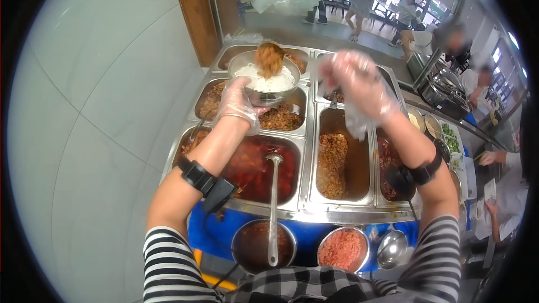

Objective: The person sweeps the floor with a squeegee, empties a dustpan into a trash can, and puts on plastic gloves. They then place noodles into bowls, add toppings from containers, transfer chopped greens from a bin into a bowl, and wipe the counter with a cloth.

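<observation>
In the head view, I see the gloved left hand (237, 102) gripping a metal bowl (270, 97) at upper centre, brown food (269, 59) above its white food (275, 84). The right hand (356, 81), upper right, is curled and blurred; I can't tell what it holds. A ladle (273, 207) lies lower centre.

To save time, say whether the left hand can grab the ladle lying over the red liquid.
Probably not freely: the left hand is holding the bowl, although nothing covers the ladle.
</observation>
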Action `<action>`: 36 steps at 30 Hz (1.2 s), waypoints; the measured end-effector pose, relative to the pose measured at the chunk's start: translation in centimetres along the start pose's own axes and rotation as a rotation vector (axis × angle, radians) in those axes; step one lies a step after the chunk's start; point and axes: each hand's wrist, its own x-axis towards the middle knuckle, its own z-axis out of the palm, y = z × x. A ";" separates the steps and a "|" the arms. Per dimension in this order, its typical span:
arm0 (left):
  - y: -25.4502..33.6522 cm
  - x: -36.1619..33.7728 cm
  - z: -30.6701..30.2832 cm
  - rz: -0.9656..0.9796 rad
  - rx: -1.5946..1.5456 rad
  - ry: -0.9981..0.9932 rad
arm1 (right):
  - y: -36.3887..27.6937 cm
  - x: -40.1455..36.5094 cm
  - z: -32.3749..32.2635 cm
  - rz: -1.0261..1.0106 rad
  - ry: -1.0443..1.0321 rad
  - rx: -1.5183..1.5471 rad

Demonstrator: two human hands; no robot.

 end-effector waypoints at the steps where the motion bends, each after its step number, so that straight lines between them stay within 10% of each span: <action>1: 0.0 0.0 -0.1 -0.018 -0.038 -0.064 | -0.8 -0.6 0.3 -0.377 -0.070 -0.409; 2: 0.0 0.1 -0.4 -0.019 -0.038 -0.065 | -1.6 -1.2 0.4 -0.753 -0.139 -0.818; 6: 0.0 -0.8 -0.6 -0.004 -0.088 -0.107 | -1.2 -0.7 -0.2 -0.724 -0.060 -0.709; 13: 1.0 -4.4 -0.7 0.051 -0.038 -0.051 | 6.4 5.9 0.5 0.298 0.324 -0.034; 17: 1.4 -7.2 -0.7 0.058 0.029 -0.103 | 12.0 7.8 0.8 0.347 0.311 0.519; 21: 1.4 -11.6 0.6 0.033 0.009 -0.206 | 5.5 3.6 -1.6 0.511 0.151 0.358; 29: -3.0 -21.3 6.3 -0.099 0.098 -0.203 | -8.0 -15.4 -10.9 0.205 0.198 -0.007; 36: -18.3 -33.2 13.9 -0.293 0.126 -0.314 | -9.7 -43.9 -18.8 0.205 0.492 -0.032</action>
